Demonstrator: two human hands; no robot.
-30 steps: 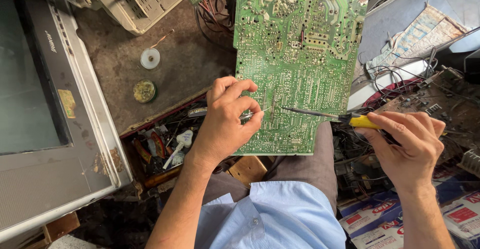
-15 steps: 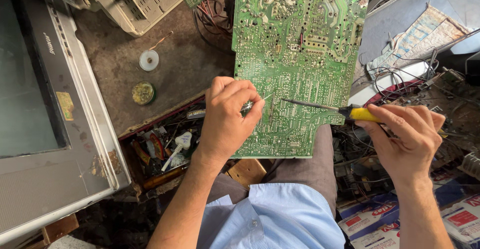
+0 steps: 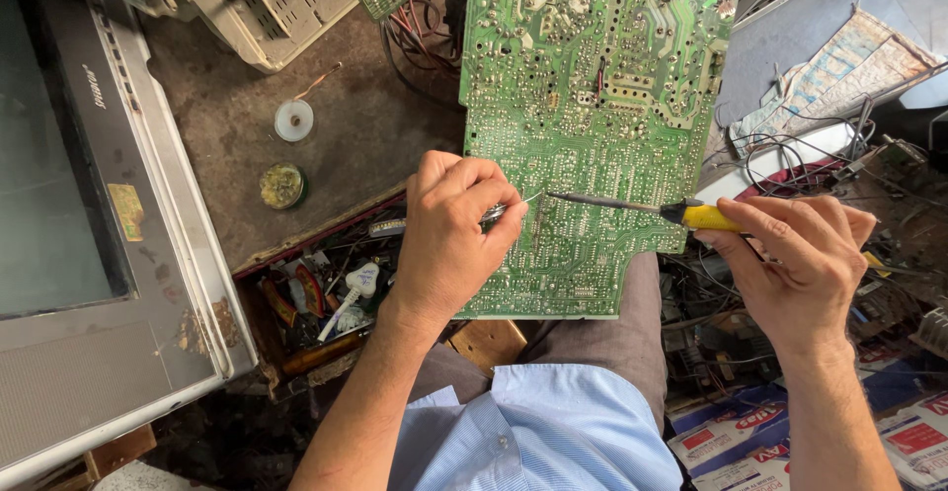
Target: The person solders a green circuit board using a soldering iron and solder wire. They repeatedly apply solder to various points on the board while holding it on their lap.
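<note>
A large green circuit board [image 3: 592,86] lies solder side up over my lap and the bench edge. My left hand [image 3: 449,239] rests on its lower left part, fingers pinched on a thin solder wire [image 3: 513,204] that points at the board. My right hand [image 3: 800,254] grips a yellow-handled soldering iron [image 3: 632,206]. The iron's dark tip reaches left and meets the board close to the wire's end, just right of my left fingers.
An old grey television set [image 3: 89,254] stands at the left. A solder spool [image 3: 293,120] and a round flux tin [image 3: 281,185] sit on the brown bench. An open drawer [image 3: 326,293] holds tools and parts. Tangled wires, boards and printed packets [image 3: 869,432] crowd the right side.
The iron tip has slid left across the board toward my left fingers. My left hand has turned slightly and now presents the wire at the tip.
</note>
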